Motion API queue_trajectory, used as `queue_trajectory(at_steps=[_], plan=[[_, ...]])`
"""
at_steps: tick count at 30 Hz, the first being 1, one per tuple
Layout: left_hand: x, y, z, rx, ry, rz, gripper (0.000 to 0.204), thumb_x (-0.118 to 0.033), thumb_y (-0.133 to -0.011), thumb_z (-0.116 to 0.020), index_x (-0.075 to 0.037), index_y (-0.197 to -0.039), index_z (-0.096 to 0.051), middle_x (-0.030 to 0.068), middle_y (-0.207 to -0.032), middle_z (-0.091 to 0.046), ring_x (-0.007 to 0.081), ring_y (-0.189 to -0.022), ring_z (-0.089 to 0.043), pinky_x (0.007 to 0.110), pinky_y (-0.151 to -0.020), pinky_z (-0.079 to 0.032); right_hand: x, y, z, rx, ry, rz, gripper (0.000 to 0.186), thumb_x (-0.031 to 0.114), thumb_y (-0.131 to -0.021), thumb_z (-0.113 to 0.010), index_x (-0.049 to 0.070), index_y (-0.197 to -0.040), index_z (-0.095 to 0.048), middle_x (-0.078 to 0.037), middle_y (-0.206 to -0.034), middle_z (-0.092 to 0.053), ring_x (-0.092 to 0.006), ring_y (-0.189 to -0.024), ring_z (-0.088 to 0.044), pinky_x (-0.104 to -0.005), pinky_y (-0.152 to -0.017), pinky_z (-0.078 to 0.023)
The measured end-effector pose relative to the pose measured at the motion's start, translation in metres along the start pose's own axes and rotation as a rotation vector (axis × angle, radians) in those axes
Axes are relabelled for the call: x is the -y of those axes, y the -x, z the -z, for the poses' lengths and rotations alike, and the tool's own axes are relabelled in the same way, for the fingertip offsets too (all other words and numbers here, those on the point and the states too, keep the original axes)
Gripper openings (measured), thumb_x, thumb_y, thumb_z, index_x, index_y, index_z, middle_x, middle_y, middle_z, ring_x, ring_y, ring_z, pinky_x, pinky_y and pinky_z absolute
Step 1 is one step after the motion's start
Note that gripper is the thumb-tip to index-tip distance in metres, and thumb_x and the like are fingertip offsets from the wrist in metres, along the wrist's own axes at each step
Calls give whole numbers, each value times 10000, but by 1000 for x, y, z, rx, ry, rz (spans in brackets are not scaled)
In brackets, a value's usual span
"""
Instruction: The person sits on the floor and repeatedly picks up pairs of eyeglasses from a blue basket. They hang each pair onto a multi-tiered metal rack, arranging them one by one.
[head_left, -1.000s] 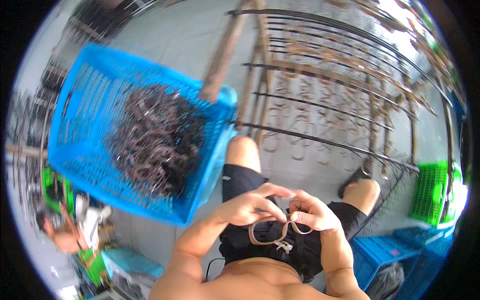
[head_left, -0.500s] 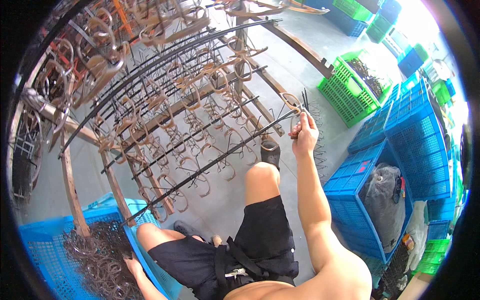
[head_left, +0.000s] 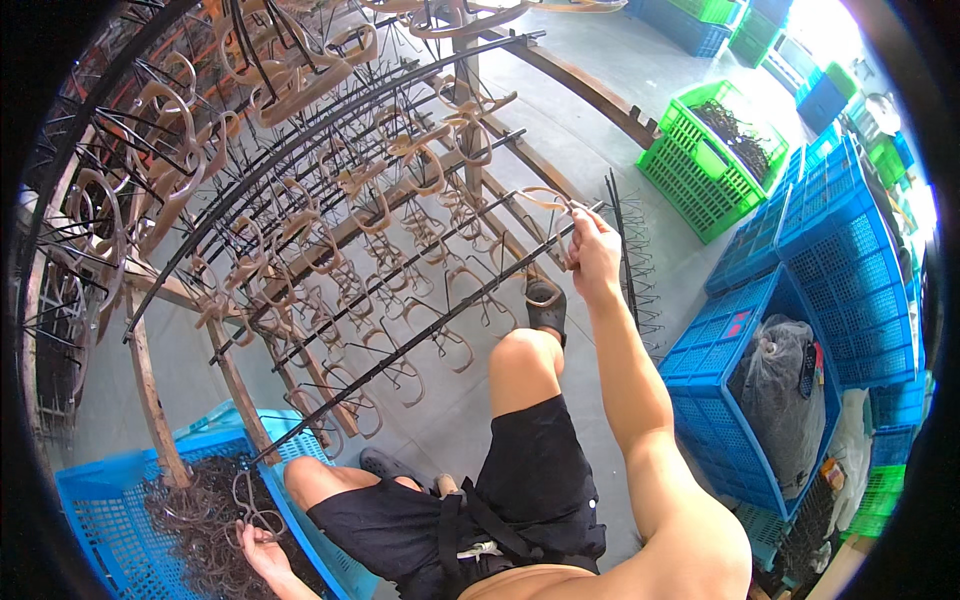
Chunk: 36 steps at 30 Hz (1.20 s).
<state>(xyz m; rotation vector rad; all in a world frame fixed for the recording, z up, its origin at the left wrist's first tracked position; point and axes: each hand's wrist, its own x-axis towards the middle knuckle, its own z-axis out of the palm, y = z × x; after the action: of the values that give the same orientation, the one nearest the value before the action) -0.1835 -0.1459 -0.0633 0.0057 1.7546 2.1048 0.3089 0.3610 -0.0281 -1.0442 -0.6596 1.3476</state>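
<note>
Eyeglass frame [head_left: 256,510] above left grip [head_left: 262,553], another frame [head_left: 548,191] beyond right grip [head_left: 596,250], each in a fingertip pinch

rack [head_left: 153,400]: brown eyeglass frames [head_left: 310,95] | grey floor [head_left: 430,420]: green crate [head_left: 697,165]

Upper body bare, incl. torso [head_left: 545,583], arms [head_left: 640,395], L hand [head_left: 262,556] & R hand [head_left: 595,250]. Blk shorts [head_left: 540,450], loose cut, hems approx. just above knee, few small pale dots on R side; blk strap [head_left: 497,526] at waist, off-white cord [head_left: 480,549] bunched at front ctr. Ftwr: dk grey clogs [head_left: 546,312], rounded, chunky.
</note>
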Motion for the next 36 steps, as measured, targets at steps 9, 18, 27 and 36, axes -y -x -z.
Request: queue_trajectory(at_steps=[9,18,27,36], plan=[[2,20,-40,-214,-170,-172,415,-219,-866,-606,-77,-1243,-506,42,-1162,-550,29,-727,-473,167,-583,-364,-17,12,-2,19,546,340,195,159,-875,-578,-9,-953,-643,30,-670,-564,-50,-629,-465,-224,-564,-392],[-33,51,-72,13,-27,-165,289,-174,-890,-523,-11,-1129,-522,7,-776,-538,43,-540,-421,170,-456,-320,-18,6,3,-61,559,385,182,155,-871,-572,9,-949,-648,25,-615,-502,-54,-576,-419,-229,-522,-363],[-35,154,-191,294,-120,28,175,-55,-829,-553,-4,-997,-564,50,-761,-590,58,-427,-427,168,-331,-289,-11,35,-5,-223,1220,964,289,209,-856,-583,5,-1060,-577,-156,-871,-533,-282,-816,-506,-400,-703,-422],[-14,181,-247,703,-19,383,187,-8,-831,-574,-29,-1013,-535,139,-850,-651,93,-508,-536,181,-370,-382,-18,210,-64,1347,669,515,481,344,-827,-632,38,-1183,-528,-101,-882,-546,-286,-751,-542,-402,-692,-445]])
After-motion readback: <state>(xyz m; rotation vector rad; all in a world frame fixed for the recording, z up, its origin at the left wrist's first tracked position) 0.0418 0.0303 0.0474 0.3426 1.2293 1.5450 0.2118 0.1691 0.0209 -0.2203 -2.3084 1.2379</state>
